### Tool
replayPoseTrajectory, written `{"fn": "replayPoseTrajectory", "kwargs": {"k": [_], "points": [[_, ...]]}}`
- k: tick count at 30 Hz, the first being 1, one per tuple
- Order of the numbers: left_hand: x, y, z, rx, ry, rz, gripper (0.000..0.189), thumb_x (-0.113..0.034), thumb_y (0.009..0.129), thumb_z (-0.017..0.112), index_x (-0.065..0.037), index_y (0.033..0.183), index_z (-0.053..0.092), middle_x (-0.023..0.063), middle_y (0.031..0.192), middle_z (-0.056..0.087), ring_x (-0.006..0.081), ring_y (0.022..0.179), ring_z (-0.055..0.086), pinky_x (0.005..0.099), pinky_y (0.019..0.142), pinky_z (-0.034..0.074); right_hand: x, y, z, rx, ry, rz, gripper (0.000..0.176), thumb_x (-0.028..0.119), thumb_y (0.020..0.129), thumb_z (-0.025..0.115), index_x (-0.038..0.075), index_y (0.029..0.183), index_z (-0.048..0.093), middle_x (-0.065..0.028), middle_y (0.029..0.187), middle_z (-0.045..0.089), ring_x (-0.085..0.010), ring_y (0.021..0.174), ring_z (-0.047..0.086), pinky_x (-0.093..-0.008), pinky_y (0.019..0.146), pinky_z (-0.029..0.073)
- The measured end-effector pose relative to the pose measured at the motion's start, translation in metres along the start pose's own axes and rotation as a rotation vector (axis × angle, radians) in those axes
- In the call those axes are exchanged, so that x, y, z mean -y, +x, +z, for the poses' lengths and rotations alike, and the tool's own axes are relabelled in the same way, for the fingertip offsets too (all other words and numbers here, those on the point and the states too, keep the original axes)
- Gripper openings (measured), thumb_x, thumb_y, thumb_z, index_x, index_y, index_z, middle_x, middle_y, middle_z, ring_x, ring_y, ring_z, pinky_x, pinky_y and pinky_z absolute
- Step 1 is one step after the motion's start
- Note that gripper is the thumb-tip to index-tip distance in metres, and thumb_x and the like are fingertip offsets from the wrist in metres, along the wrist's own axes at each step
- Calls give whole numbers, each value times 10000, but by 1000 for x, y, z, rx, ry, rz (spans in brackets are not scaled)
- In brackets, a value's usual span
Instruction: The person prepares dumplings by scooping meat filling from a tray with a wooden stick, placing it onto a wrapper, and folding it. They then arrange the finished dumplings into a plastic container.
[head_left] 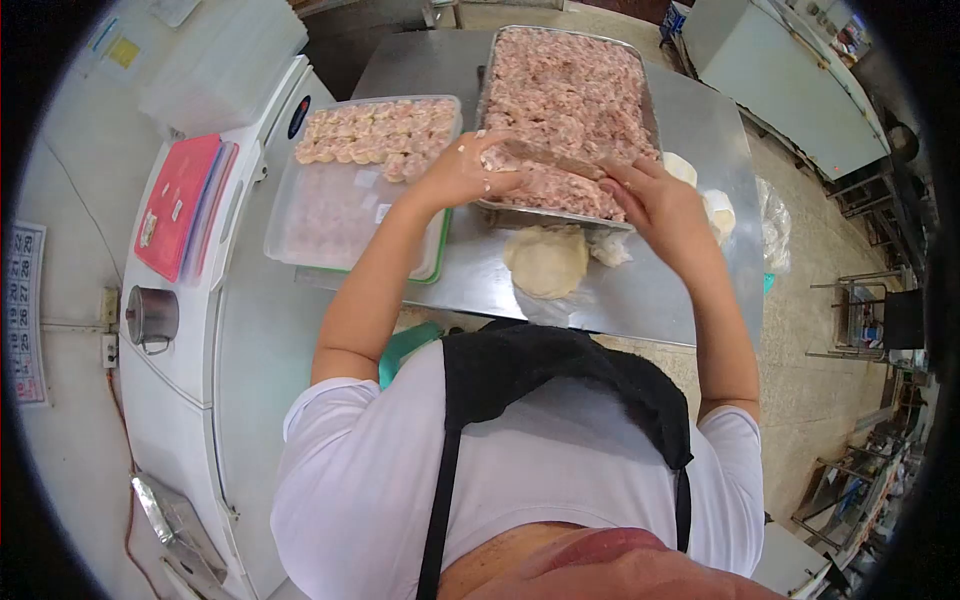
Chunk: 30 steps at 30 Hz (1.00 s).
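Note:
A metal tray full of ground meat stands on the steel table. Over its near part, my right hand is closed on a long, thin, flat spreader that points left. My left hand is at the tray's left edge, fingers curled near the spreader's tip, with bits of meat on them; what it holds is hidden. Below the tray lies a stack of round dough wrappers. To the left, a plastic container holds rows of filled dumplings.
White round stacks sit right of the tray, by a clear plastic bag. A white freezer at left bears a metal mug and pink lids. The steel table has its front edge near my body.

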<state>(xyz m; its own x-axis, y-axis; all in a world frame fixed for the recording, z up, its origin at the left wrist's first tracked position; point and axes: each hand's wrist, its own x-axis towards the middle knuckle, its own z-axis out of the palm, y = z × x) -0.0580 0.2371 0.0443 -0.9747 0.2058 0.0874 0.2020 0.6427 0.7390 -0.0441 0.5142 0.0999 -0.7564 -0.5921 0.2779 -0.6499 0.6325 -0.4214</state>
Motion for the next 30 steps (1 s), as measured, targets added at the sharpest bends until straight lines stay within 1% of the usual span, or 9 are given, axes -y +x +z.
{"fn": "replayPoseTrajectory", "kwargs": {"k": [5,7,12,19,21,25,27,29,30], "points": [[18,-31,-47,-6,31,19,688,-357,645,841,-83,1216,573,194,1122,622,311,1072,585,377,933,442,34,26,31,-41,-124,-46,256,275,908,591,125,1105,658,-122,830,650,-346,771,636,-428,665,492],[41,-46,-62,-60,0,55,815,-484,664,803,-121,1327,497,269,1135,609,382,1043,603,439,917,456,61,34,23,-53,-91,-46,274,274,917,578,77,1093,653,-150,860,656,-356,777,632,-431,676,490],[67,-75,-96,-107,-43,141,755,-463,693,797,-84,1291,537,226,1001,664,362,974,633,423,873,474,115,44,78,-12,133,-7,282,249,943,536,34,1092,640,-195,956,650,-380,883,616,-443,761,482],[137,-113,-166,-11,152,-61,673,-392,684,800,-122,1255,568,213,1107,638,329,1030,615,396,902,473,95,24,112,6,157,155,317,242,947,544,17,1155,625,-182,1147,639,-314,1031,625,-363,889,473],[172,-118,-172,-80,210,-186,662,-352,696,784,-121,1271,549,209,1118,631,327,1024,619,399,897,478,74,-1,112,-35,350,412,341,227,951,547,-27,1170,607,-159,1165,646,-248,1042,619,-323,913,455],[216,-114,-157,-317,485,32,677,-293,729,714,-75,1328,485,224,1137,614,352,1037,607,405,892,485,49,-60,101,-122,481,662,329,242,971,526,2,1174,623,-23,836,608,-90,699,541,-218,617,428],[201,-107,-150,-234,174,-106,691,-258,750,699,-91,1368,438,237,1190,584,366,1113,568,418,950,458,49,-78,99,-170,608,785,319,254,977,520,28,1170,634,30,721,548,-42,579,475,-183,508,374],[188,-98,-139,-197,164,-156,695,-248,757,694,-74,1373,425,244,1202,576,375,1134,553,420,964,446,49,-89,98,-303,667,827,309,271,987,508,57,1166,638,84,626,399,6,486,319,-169,428,226],[183,-93,-133,-163,153,-206,699,-237,764,689,-57,1379,411,251,1214,568,383,1156,538,421,979,435,49,-90,95,-307,675,829,317,278,988,505,45,1158,637,83,621,399,1,487,326,-177,426,241]]}}
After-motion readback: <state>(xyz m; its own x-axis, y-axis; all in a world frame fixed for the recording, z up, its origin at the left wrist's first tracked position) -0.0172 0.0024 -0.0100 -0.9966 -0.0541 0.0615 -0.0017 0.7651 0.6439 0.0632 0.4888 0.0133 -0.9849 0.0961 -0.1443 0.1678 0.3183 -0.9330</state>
